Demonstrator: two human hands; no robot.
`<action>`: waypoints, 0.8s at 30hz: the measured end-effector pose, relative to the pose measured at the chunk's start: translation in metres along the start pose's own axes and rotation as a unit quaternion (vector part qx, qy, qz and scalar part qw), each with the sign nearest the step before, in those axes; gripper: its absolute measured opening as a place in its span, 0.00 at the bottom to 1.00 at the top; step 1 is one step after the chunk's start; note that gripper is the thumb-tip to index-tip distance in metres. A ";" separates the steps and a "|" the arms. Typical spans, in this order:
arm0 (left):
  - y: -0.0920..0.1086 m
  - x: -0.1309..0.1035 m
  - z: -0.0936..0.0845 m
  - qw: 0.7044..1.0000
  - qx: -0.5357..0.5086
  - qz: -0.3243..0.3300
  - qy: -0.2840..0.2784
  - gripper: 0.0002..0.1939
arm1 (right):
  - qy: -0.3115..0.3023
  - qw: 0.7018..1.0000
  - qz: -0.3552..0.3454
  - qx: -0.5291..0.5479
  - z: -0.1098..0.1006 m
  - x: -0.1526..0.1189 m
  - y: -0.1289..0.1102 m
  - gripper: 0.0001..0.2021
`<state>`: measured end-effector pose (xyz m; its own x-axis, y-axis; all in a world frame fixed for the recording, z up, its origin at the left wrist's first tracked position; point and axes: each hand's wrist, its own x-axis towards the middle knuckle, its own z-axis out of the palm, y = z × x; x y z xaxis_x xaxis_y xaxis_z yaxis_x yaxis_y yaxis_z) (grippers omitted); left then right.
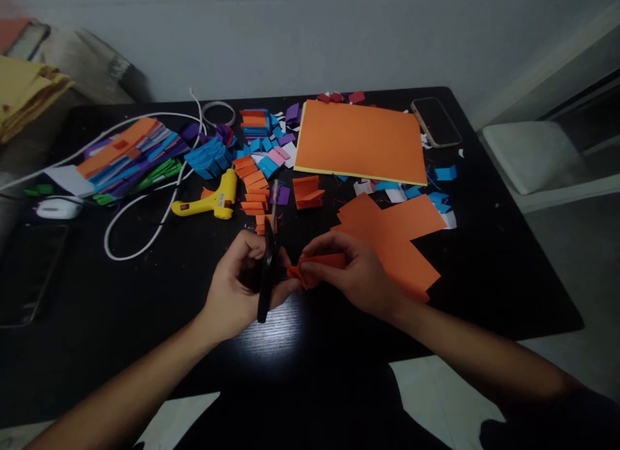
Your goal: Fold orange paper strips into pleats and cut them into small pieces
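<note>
Black-handled scissors are held in my left hand, blades pointing away from me. The thumb and a fingertip of that hand also reach the near end of a folded strip of orange paper. My right hand is closed on the strip, pinching it between thumb and fingers just above the table. Beside my right hand lie flat orange paper pieces, overlapping one another. Beyond my hands sits a folded orange paper piece, and small folded orange pieces stand in a line.
A yellow glue gun lies left of centre near a looped white cable. Orange sheets are stacked at the back, with a phone to their right. Bundled coloured strips, a white mouse and a dark tablet-like device are left.
</note>
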<state>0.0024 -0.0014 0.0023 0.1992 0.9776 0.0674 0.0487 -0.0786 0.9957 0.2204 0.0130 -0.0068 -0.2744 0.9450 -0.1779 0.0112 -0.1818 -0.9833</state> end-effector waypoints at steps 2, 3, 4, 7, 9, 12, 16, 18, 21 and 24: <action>0.000 0.000 0.000 1.000 -0.004 -0.005 -0.003 0.21 | 0.001 1.000 -0.001 0.012 0.000 0.000 0.001 0.12; -0.001 -0.001 0.000 1.000 -0.008 -0.008 -0.003 0.21 | 0.000 1.000 0.000 0.026 0.001 0.000 0.000 0.14; -0.002 -0.001 0.000 1.000 -0.013 -0.010 -0.003 0.20 | 0.001 0.999 0.003 0.042 0.001 0.000 0.000 0.16; -0.003 0.000 0.001 1.000 -0.021 -0.014 0.013 0.20 | 0.008 0.997 0.015 0.077 0.003 0.000 -0.005 0.23; -0.003 0.002 0.001 0.999 -0.012 -0.021 0.030 0.21 | 0.013 0.996 0.017 0.084 0.003 0.000 -0.008 0.23; 0.000 0.005 0.002 0.998 0.001 -0.024 0.055 0.21 | -0.013 0.993 0.032 0.111 0.003 0.000 -0.010 0.19; 0.002 0.008 0.003 0.997 0.008 -0.023 0.070 0.22 | -0.070 0.984 0.048 0.156 0.004 0.001 -0.006 0.16; 0.002 0.009 0.003 0.997 0.003 -0.025 0.069 0.23 | -0.080 0.982 0.048 0.165 0.005 0.001 -0.004 0.16; 0.000 0.009 0.003 0.997 -0.015 -0.024 0.067 0.23 | -0.088 0.981 0.047 0.165 0.005 0.001 -0.003 0.13; -0.001 0.009 0.003 0.997 -0.029 -0.021 0.068 0.23 | -0.095 0.979 0.065 0.166 0.003 0.002 -0.004 0.14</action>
<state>0.0070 0.0071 0.0019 0.0636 0.9976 0.0288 -0.0023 -0.0287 0.9996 0.2175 0.0146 -0.0028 -0.4661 0.8457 -0.2599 -0.2462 -0.4061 -0.8800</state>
